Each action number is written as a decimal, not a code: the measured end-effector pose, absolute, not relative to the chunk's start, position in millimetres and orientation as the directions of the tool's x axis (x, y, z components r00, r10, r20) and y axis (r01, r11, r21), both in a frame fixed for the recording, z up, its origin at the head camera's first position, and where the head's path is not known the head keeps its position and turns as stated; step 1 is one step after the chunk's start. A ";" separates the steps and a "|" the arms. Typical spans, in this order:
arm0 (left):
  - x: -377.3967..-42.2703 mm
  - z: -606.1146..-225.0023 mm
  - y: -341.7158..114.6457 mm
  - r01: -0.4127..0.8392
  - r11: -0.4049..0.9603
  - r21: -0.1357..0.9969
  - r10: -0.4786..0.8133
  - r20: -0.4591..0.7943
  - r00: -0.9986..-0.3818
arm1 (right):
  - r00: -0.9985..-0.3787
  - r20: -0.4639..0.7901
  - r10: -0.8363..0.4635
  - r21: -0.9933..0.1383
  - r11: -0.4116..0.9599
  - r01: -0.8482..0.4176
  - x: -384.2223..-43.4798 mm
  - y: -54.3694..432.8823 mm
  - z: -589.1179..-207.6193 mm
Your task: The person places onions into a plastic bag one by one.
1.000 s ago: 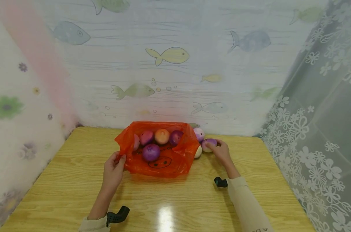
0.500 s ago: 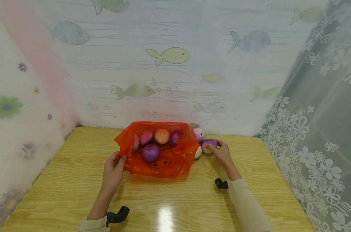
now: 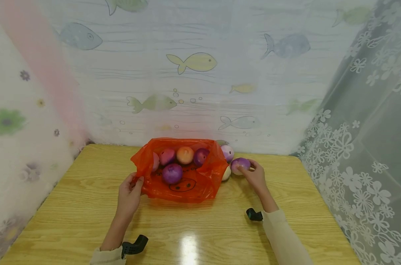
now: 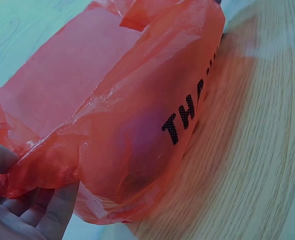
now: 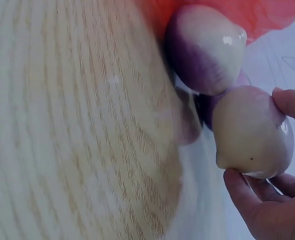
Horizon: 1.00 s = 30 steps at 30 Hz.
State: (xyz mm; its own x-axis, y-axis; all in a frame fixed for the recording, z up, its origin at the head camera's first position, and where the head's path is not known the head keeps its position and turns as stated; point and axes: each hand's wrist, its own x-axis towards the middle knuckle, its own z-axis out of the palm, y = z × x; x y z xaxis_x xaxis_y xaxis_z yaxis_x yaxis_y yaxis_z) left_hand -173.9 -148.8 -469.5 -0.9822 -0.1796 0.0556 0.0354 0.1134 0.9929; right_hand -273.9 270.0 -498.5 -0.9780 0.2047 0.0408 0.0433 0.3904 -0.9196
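A red plastic bag [image 3: 187, 193] lies on its side with its mouth toward me, several round purple, pink and orange fruits or vegetables inside. My left hand [image 3: 130, 195] pinches the bag's left edge; the left wrist view shows thumb and fingers on the crumpled plastic [image 4: 42, 170]. At the bag's right, my right hand [image 3: 254, 178] holds a purple-and-white onion-like bulb [image 3: 240, 166] between thumb and fingers. In the right wrist view that bulb [image 5: 252, 132] shows its pale side. Two more bulbs sit beside the bag, a purple-white one [image 3: 227, 153] behind and a pale one [image 3: 226, 173] nearer.
Everything rests on a wood-grain table [image 3: 187, 228] whose back edge meets a fish-patterned curtain [image 3: 200, 110]. A flowered sheer curtain [image 3: 362, 184] hangs on the right. Black camera mounts [image 3: 135, 245] are worn at both wrists.
My right hand and the bulb in it have shifted very slightly to the right. The left hand and the bag look the same.
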 end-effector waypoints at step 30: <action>-174.1 -467.2 -148.0 0.040 0.088 0.995 -0.170 0.055 -0.984 | -0.950 0.213 0.226 -0.977 0.077 -0.201 -208.0 237.8 -460.2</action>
